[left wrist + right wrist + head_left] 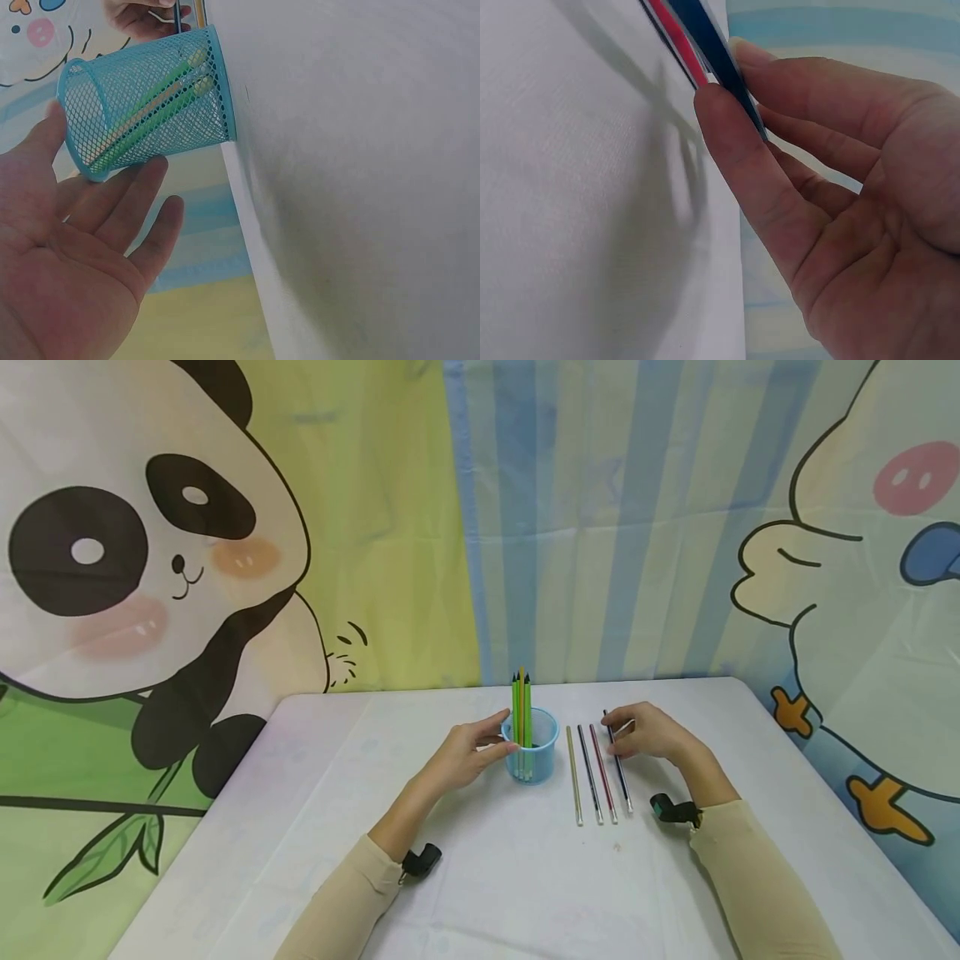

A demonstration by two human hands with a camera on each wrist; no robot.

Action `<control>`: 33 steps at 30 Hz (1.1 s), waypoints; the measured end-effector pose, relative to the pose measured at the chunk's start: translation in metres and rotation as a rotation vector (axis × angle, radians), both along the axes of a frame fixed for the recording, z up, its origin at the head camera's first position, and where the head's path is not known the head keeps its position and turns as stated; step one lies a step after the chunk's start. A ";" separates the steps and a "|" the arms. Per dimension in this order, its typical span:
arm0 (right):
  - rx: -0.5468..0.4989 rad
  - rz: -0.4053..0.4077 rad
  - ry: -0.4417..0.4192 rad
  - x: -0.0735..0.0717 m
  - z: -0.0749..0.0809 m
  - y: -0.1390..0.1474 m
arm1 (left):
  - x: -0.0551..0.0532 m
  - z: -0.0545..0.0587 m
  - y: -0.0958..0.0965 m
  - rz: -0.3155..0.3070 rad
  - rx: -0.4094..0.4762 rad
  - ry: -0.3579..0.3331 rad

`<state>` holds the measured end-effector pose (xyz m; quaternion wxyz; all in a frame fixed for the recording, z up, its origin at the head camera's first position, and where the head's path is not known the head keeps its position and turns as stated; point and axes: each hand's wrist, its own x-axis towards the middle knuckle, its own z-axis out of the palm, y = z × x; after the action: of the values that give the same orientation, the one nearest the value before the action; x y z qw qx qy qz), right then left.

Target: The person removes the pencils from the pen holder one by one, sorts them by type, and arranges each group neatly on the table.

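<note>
A light blue mesh pencil cup (544, 762) stands upright on the table, with green pencils (527, 714) and a yellow one inside, points up. My left hand (463, 753) is at the cup's left side; in the left wrist view its thumb is at the rim of the cup (225, 94) and its fingers stretch along the side, fairly straight. To the right of the cup, my right hand (651, 733) pinches a dark blue pencil (621, 777) near its far end, between thumb and fingers. The right wrist view shows this pencil (718, 56) close up, at the fingertips.
Between the cup and my right hand lie a gold pencil (574, 777), a dark pencil (590, 775) and a red pencil (603, 775), roughly parallel. A white cloth covers the table (517, 885). Cartoon-printed curtains (390, 527) hang behind and beside it.
</note>
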<state>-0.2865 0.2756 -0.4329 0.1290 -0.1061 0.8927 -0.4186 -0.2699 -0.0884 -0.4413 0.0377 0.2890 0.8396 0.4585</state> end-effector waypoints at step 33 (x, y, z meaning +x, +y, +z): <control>0.162 0.035 0.002 -0.002 -0.012 -0.001 | 0.001 0.001 -0.001 0.009 -0.023 -0.027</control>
<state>-0.2890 0.2748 -0.4445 0.1437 -0.1111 0.9218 -0.3425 -0.2684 -0.0890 -0.4404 0.0500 0.2787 0.8454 0.4529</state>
